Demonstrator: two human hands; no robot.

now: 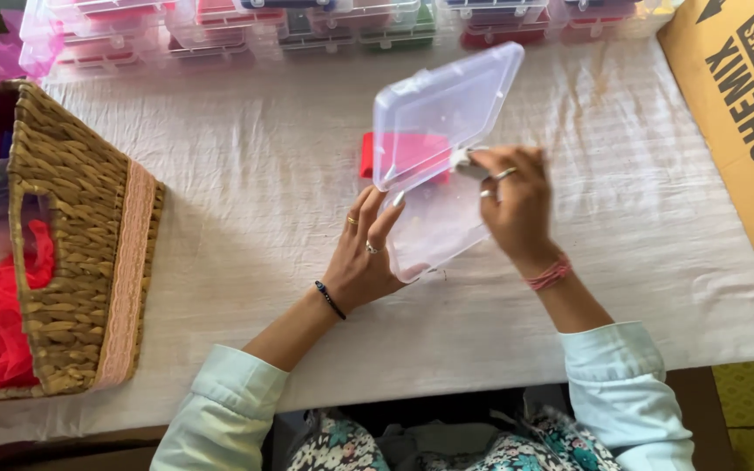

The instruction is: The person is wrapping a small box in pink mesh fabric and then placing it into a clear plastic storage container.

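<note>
Two hands on our clear hinged plastic box [434, 157]: left hand [364, 257] steadies the base with fingers spread, right hand [512, 201] pinches the lid latch, so go gently.

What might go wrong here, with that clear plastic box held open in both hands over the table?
The clear box is held tilted, its lid up; the left hand only steadies the base, so it may slip onto the white cloth. The right hand pinches near the lid's edge, which could snap shut on the fingers. The red piece behind the box could be nudged away.
</note>
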